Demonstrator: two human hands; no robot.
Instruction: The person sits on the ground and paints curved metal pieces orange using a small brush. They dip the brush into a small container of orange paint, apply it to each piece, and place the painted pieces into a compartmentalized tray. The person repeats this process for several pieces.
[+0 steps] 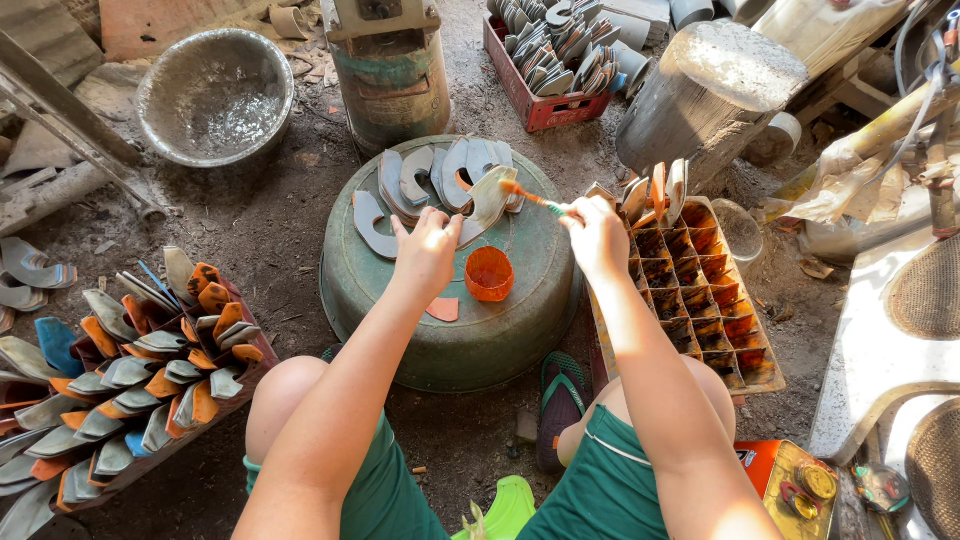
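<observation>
An upturned green basin (pixel 470 330) serves as a work surface between my knees. My left hand (pixel 425 250) presses on a grey curved sole piece (pixel 487 200) lying on it. My right hand (pixel 597 235) grips a small green-handled brush (pixel 532 198) whose orange-stained tip touches that piece. Several more grey curved pieces (pixel 420 180) are fanned along the basin's far edge. A small orange cup of glue (pixel 489 273) stands on the basin just below my hands, and a small orange scrap (pixel 442 309) lies beside it.
A glue-stained divided crate (pixel 715 310) sits at the right with a few pieces standing in it. A rack of grey and orange pieces (pixel 140 380) lies at the left. Behind stand a metal bowl (pixel 214 95), a drum (pixel 390 75), a red crate (pixel 545 60) and a concrete block (pixel 710 95).
</observation>
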